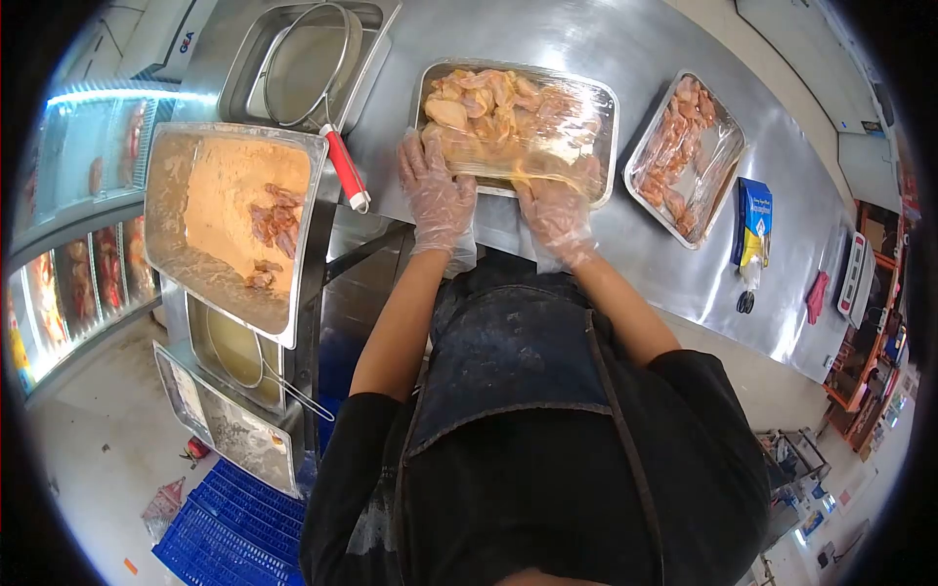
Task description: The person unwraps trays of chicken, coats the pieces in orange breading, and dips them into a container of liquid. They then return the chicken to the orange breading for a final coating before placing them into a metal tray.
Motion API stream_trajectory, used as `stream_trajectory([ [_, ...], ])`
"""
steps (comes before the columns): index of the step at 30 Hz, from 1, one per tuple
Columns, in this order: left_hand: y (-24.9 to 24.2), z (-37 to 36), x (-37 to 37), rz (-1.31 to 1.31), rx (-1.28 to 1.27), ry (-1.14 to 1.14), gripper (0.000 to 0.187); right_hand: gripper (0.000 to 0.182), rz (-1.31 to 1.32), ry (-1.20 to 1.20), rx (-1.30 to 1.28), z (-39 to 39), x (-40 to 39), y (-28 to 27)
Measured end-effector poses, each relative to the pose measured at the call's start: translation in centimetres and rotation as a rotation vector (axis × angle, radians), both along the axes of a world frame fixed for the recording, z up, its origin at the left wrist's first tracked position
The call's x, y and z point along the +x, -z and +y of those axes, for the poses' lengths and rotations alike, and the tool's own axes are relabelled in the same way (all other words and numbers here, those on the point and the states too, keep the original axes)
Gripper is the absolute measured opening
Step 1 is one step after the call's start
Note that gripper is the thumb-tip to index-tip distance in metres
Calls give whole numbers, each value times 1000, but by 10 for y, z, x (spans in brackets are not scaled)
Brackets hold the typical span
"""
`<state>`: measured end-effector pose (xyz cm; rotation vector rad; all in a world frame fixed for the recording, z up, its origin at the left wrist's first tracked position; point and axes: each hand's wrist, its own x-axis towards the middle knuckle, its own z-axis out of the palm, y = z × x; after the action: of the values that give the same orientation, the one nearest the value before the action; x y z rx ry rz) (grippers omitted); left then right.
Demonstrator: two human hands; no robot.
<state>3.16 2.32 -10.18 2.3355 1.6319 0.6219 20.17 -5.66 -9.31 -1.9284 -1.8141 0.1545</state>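
Note:
In front of me a metal tray point(614, 146) of raw chicken pieces point(489, 98) lies on the steel table, partly covered by clear cling film point(498, 156). My left hand point(438, 200), in a clear plastic glove, is at the tray's near left corner with its fingers on the film. The film's near edge runs across to my right hand point(559, 217), gloved the same way, at the near right side. Both hands appear closed on the film; some fingertips are blurred by its glare.
To the right sits another film-covered tray point(635, 186) of chicken, then a blue-yellow packet point(755, 220) and a scale point(857, 278). At left stand a deep pan point(166, 195) with orange flour and chicken, a red-handled strainer point(344, 166) and a steel basin point(239, 83). Blue crates point(230, 527) lie below.

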Motion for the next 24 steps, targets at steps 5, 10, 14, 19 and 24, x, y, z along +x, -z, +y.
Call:
stream_trajectory([
  [5, 3, -1, 1, -4, -12, -29, 81, 34, 89, 149, -277, 3, 0, -12],
  [10, 2, -2, 2, -28, -7, -20, 81, 35, -56, -153, -481, 31, 5, -8],
  [14, 7, 1, -1, -82, 27, 9, 81, 33, 29, -42, -565, 34, -5, 0],
  [19, 8, 2, -1, -108, 27, 1, 81, 46, -233, -287, -187, 34, -12, 6],
  [24, 13, 4, -5, -117, 63, 24, 80, 53, 129, -404, -114, 71, -22, 20],
])
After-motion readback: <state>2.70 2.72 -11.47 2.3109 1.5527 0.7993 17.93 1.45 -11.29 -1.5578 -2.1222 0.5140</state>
